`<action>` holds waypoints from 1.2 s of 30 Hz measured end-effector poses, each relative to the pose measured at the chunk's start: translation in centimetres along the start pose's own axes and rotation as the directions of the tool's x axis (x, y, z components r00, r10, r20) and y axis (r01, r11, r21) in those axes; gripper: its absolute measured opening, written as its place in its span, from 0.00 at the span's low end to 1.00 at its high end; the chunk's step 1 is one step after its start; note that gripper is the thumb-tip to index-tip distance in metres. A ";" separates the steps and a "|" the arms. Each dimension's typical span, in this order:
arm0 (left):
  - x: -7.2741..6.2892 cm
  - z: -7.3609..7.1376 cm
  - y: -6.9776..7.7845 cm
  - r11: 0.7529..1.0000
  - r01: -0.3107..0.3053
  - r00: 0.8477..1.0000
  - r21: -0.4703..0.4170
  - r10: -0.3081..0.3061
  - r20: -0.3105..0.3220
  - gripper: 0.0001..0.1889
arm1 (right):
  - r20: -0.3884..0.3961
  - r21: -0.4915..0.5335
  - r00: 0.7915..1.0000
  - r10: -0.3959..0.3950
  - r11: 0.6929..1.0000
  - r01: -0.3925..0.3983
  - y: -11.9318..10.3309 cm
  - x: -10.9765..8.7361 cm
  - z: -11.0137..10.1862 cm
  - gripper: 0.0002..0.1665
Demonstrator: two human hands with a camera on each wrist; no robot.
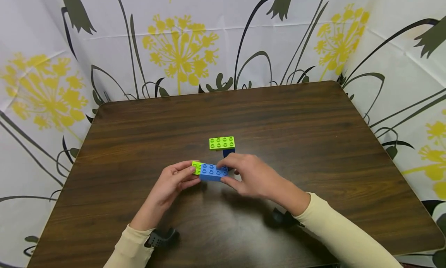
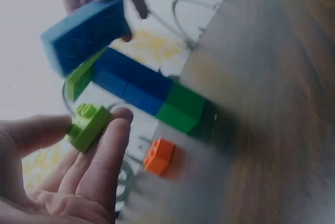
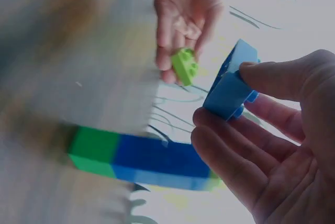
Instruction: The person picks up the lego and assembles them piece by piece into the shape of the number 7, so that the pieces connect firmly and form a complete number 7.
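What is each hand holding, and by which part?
The left hand pinches a small lime-green studded plastic brick by opposite sides. The right hand grips a rectangular blue studded plastic brick near one end.

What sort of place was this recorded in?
Probably an indoor tabletop filming corner, though the kind of building can't be told: a wood-grain table, a creased flower-print sheet behind and beside it, and colorful toy bricks.

Light-blue brick (image 1: 211, 176), lime brick (image 2: 89, 130), flowered backdrop (image 1: 223, 32)
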State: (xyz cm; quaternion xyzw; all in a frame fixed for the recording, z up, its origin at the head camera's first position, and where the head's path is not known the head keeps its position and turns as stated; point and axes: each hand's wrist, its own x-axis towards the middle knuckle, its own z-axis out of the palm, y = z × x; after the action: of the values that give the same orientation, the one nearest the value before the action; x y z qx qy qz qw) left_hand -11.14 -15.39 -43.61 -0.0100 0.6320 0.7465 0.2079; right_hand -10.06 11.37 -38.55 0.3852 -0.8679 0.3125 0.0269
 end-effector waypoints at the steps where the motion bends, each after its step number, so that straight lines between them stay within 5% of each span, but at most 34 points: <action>1: 0.2 0.3 0.3 1.000 0.004 1.000 -0.014 -0.004 0.000 0.26 | -0.022 0.004 1.000 -0.007 1.000 0.007 0.0 0.0 -0.4 0.18; 13: 1.2 1.7 3.9 0.968 -0.022 0.999 -0.249 0.028 0.018 0.27 | -0.256 -0.042 0.966 -0.029 0.999 0.019 2.3 1.6 -3.5 0.22; 19: 1.2 1.6 4.6 0.953 -0.008 0.998 -0.302 0.026 0.057 0.25 | -0.249 -0.083 0.969 0.002 0.996 -0.023 3.1 2.6 -3.1 0.21; 36: 1.8 2.4 4.7 0.940 0.025 0.995 -0.341 0.011 0.102 0.27 | -0.215 -0.100 0.975 -0.054 0.994 0.033 2.9 4.7 -1.0 0.20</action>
State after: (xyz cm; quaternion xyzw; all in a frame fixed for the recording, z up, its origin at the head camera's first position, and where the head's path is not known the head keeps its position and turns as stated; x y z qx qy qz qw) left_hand -13.70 -13.17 -39.17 -0.0101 0.4815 0.8435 0.2377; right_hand -15.56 10.35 -37.92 0.3657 -0.8652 0.3100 0.1472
